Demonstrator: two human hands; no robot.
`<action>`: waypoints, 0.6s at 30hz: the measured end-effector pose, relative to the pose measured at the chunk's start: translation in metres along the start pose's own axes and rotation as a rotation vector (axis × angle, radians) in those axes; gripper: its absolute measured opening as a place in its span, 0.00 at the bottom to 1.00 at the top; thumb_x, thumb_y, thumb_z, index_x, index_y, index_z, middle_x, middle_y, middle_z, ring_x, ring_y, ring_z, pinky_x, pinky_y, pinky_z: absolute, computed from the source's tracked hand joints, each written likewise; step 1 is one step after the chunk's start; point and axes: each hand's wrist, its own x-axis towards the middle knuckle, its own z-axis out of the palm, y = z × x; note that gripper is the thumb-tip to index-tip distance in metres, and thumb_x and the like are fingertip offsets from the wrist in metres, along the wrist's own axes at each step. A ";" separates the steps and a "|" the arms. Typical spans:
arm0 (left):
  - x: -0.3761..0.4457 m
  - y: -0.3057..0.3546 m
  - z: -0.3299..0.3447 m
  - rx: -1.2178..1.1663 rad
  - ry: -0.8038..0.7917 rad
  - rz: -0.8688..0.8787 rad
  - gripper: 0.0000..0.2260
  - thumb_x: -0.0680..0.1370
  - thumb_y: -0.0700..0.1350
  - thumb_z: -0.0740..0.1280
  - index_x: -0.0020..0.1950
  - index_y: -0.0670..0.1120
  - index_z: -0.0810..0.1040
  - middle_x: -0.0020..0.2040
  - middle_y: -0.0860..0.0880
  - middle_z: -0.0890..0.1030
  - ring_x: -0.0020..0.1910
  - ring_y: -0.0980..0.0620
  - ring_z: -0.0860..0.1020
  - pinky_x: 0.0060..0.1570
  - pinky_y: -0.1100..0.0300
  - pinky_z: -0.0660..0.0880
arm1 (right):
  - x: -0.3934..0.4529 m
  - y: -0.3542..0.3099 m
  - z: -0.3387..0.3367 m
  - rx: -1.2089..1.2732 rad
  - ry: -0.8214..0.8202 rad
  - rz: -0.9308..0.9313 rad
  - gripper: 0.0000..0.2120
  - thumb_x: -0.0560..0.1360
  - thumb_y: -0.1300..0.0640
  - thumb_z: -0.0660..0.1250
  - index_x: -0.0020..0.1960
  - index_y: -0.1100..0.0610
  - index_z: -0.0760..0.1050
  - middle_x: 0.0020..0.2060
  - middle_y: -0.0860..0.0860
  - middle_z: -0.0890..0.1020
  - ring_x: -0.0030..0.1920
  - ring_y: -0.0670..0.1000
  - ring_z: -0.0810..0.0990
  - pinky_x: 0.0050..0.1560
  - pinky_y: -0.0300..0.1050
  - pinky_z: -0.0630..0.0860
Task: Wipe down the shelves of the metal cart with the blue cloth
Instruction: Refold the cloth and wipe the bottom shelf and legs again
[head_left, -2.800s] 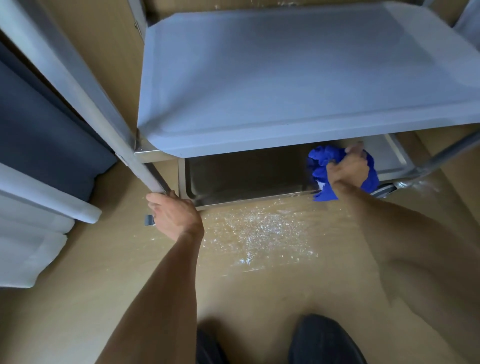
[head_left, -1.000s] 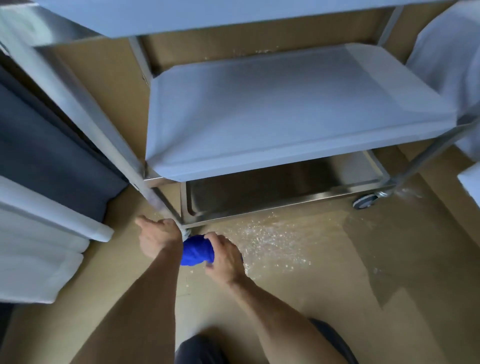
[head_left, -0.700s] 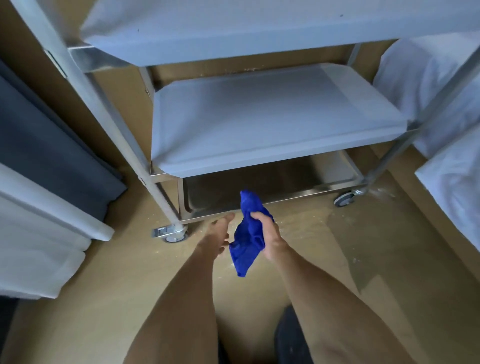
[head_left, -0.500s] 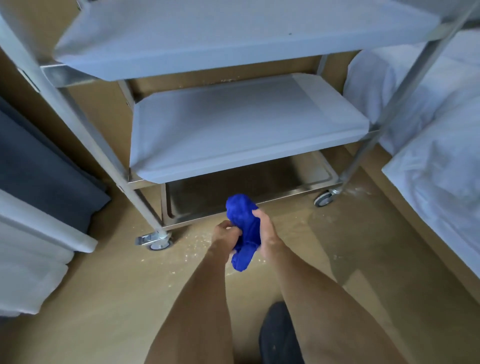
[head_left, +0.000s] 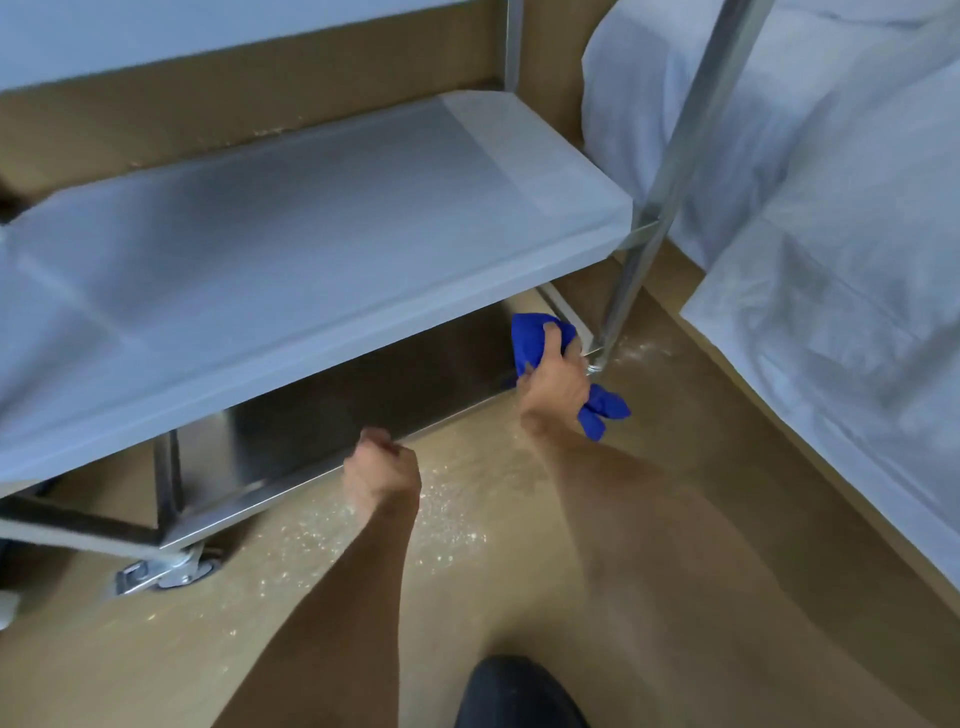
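— Tan flooring all round, and white bedding hanging close on the right. Where's the blue cloth?

— Bunched in the right hand, down at the right end of the bottom shelf of the metal cart, just beside the corner post. That hand's grip is wrapped round it, one end poking out forward, a tail drooping below the palm.

— How would it handle, do you think?

— Soft and light, I'd say. It crumples to whatever shape the fingers give it, so a balled wad in the palm looks the sensible hold; the loose tail might drag.

— And the left hand?

— Curled at the front lip of that bottom shelf; it looks to be holding the edge, though the blur makes me unsure. The middle shelf hangs over most of the bottom one.

— Anything else?

— A caster at the near left corner, and pale specks scattered on the floor before the cart. No brand, label or writing I can read anywhere.
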 end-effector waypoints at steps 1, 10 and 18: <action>0.008 0.013 0.007 -0.002 0.025 0.050 0.12 0.75 0.38 0.62 0.55 0.47 0.79 0.50 0.42 0.83 0.50 0.40 0.80 0.48 0.53 0.76 | 0.025 0.004 0.003 -0.068 -0.023 -0.027 0.33 0.75 0.60 0.70 0.75 0.49 0.60 0.72 0.60 0.66 0.68 0.63 0.68 0.64 0.62 0.70; 0.053 0.028 0.016 0.063 0.108 0.061 0.11 0.74 0.39 0.63 0.54 0.47 0.79 0.48 0.43 0.82 0.48 0.40 0.81 0.45 0.54 0.75 | 0.077 0.029 0.037 -0.166 -0.197 -0.027 0.31 0.78 0.53 0.62 0.78 0.48 0.54 0.77 0.60 0.57 0.76 0.61 0.58 0.69 0.65 0.64; 0.057 -0.033 -0.029 0.063 0.192 -0.086 0.09 0.72 0.39 0.63 0.50 0.45 0.79 0.48 0.39 0.82 0.48 0.37 0.80 0.47 0.49 0.76 | -0.080 -0.059 0.105 0.015 -0.221 -0.210 0.33 0.71 0.55 0.68 0.75 0.52 0.66 0.74 0.63 0.66 0.73 0.64 0.66 0.66 0.64 0.64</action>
